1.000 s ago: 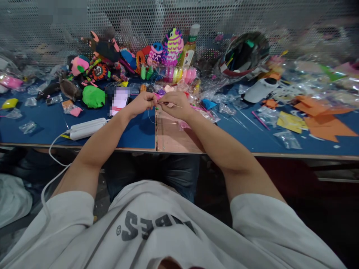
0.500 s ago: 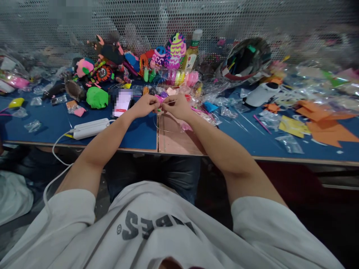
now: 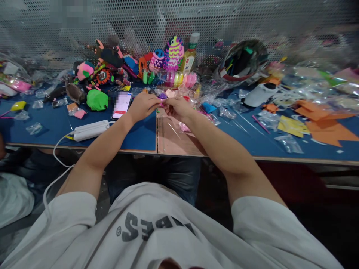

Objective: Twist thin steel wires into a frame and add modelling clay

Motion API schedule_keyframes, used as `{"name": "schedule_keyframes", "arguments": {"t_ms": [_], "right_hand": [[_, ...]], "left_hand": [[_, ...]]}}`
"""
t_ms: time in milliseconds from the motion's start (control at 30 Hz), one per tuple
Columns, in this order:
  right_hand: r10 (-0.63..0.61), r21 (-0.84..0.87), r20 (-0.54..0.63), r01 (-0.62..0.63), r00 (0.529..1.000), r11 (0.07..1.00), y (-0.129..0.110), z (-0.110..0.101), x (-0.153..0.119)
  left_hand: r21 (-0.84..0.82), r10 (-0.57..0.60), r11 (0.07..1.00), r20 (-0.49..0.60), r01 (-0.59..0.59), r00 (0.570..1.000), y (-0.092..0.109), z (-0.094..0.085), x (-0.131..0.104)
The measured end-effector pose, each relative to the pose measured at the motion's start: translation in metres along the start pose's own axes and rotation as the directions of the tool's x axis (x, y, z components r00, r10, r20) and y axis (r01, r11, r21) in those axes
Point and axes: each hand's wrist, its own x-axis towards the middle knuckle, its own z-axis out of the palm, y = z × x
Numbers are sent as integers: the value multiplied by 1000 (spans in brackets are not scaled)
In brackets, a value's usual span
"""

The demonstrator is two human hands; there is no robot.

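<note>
My left hand (image 3: 143,105) and my right hand (image 3: 178,108) meet above the table's middle, their fingertips almost touching. Both are pinched on a small pink piece (image 3: 162,102), mostly covered by the fingers; its kind does not show. A thin clear strand (image 3: 174,130) shows below my right hand, over the bare brown patch of tabletop. Just left of my left hand lies a lit phone (image 3: 122,104). Pink material (image 3: 184,127) lies beneath my right wrist.
A white power strip (image 3: 91,130) with a cable is near the front edge. Coloured clay-like figures (image 3: 174,54), a bottle (image 3: 189,56) and a bag (image 3: 244,61) line the mesh panel. Orange sheets (image 3: 327,129), a white cap-like item (image 3: 259,95) and plastic wrappers cover the right side.
My left hand has turned, its back now more over the fingers. Less of the pink piece shows, and the looping strand by the hands now appears as a short straight line.
</note>
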Motion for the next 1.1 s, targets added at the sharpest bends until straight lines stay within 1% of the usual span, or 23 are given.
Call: {"name": "schedule_keyframes", "arguments": {"t_ms": [100, 200, 333, 500, 567, 667, 767, 867, 967, 1100], "right_hand": [[39, 28, 16, -39, 999, 999, -2, 5, -4], [82, 53, 33, -83, 996, 995, -4, 8, -8], [150, 67, 48, -153, 988, 986, -6, 9, -10], [222, 57, 50, -225, 974, 973, -9, 6, -9], [251, 51, 46, -253, 967, 966, -11, 5, -9], [281, 58, 36, -282, 959, 958, -14, 4, -9], [305, 79, 40, -307, 952, 948, -18, 7, -11], [338, 118, 51, -341, 940, 932, -21, 9, -13], [343, 141, 53, -347, 938, 927, -22, 10, -15], [343, 150, 70, -350, 937, 925, -23, 10, -17]], "left_hand": [[30, 18, 999, -32, -17, 999, 2, 1, -1], [28, -10, 1000, -73, 12, 997, 6, 3, -3], [-30, -62, 998, -93, 60, 994, 10, 4, -4], [-116, -74, 991, -93, 63, 993, 12, 1, -4], [-100, -93, 992, -110, 82, 990, 11, 1, -4], [-26, -110, 994, -146, 107, 983, 8, 3, -6], [23, -62, 998, -88, 64, 994, 3, 5, -8], [16, -10, 1000, -21, 10, 1000, -2, 4, -9], [23, 19, 1000, -3, -19, 1000, -5, 2, -9], [102, 66, 992, 22, -67, 998, -5, -2, -10]]}}
